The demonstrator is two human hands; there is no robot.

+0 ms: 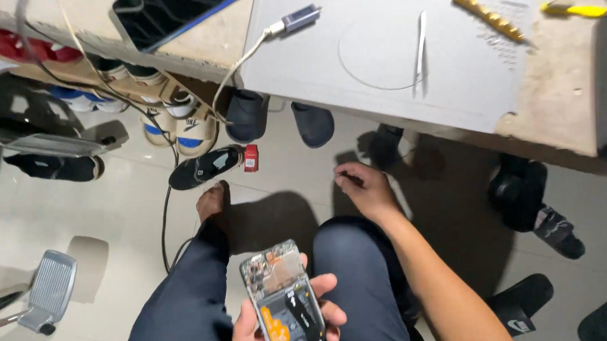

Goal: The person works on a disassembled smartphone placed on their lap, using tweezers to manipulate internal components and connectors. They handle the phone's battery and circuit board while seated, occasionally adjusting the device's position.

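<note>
No box, tray or bin shows anywhere in the view; the only carrying surfaces are the counter at the top and the tiled floor below it.

The left hand is wrapped around an opened phone with its back cover off, fingers curled round its right edge and the thumb side under it. The phone sits low in the middle of the view, above the lap, between the two knees in dark trousers. Its exposed inside shows an orange patch and a black strip.

The right hand is well apart from the phone, reaching out past the right knee toward the floor under the counter edge. Its fingers are drawn together and pinch something small and dark; what it is cannot be told.

On the counter lie a grey mat, a white cable with a grey plug, a thin white tool, a gold-coloured ridged tool, a yellow-handled tool and a dark tablet. Shoes and sandals stand on the floor under the counter, with a small red box beside a black shoe.
</note>
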